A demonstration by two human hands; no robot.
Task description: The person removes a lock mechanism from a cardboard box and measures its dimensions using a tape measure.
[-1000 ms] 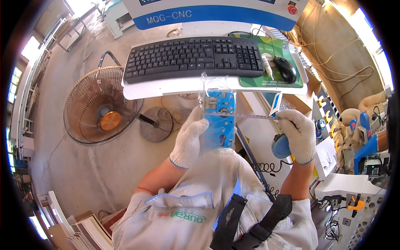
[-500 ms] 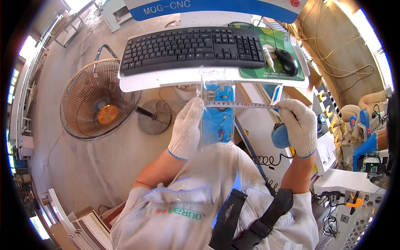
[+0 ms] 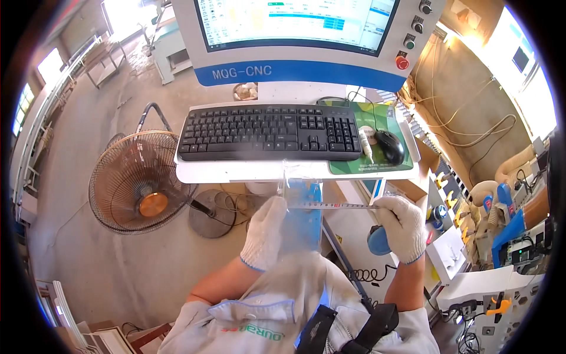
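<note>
My left hand [image 3: 264,233], in a white knitted glove, is closed on the left edge of a clear plastic bag holding a flat blue part [image 3: 305,227] with cutouts, now hazy behind the plastic. The end of a tape blade [image 3: 339,206] lies at those same fingers. The blade stretches level across the bag toward the right. There my right hand [image 3: 404,227], gloved too, pinches the blade between thumb and fingers. The blue case of the tape measure [image 3: 378,241] sits below that thumb, against the palm.
Beyond the bag, a black keyboard [image 3: 271,133], a mouse [image 3: 390,147] and a white tube [image 3: 366,146] rest on a white shelf [image 3: 236,173] under a control screen [image 3: 295,23]. A caged fan [image 3: 138,183] stands at left. Orange-handled tools [image 3: 451,197] line the right.
The view has tilted up, so the screen shows and the shelf sits lower. Both hands keep their hold on the bag and the tape measure; the blue part looks hazier now.
</note>
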